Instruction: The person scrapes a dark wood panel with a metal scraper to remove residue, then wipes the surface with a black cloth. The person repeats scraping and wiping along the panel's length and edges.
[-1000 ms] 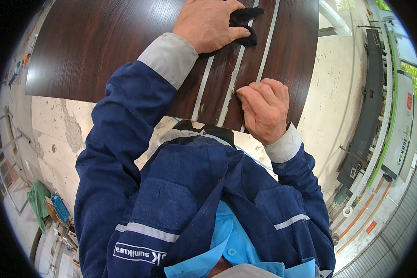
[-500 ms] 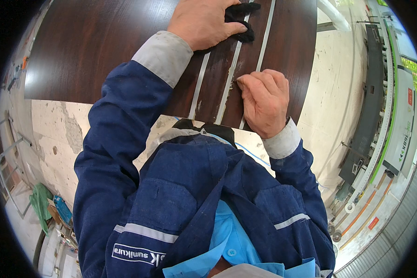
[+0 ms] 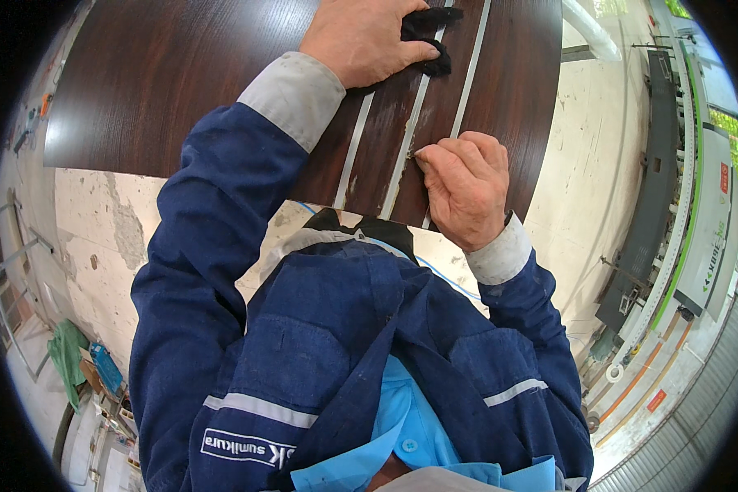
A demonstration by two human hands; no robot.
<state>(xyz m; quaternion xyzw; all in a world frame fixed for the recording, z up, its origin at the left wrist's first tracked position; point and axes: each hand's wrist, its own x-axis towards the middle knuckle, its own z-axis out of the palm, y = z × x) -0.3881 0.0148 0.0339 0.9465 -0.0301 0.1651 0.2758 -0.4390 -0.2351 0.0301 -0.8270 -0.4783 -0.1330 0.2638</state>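
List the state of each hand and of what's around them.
Left hand: on the black cloth.
Black cloth: bunched.
Right hand: curled near the middle strip; contents hidden.
Middle strip: residue along its edge.
Dark panel: glossy, partly smudged.

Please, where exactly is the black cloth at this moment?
In the head view, the black cloth is near the top edge, right of centre, held under the left hand against the dark brown panel.

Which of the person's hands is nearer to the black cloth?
Left. The left hand grips the black cloth; the right hand is apart from it, closer to the body, fingers curled by the middle pale strip.
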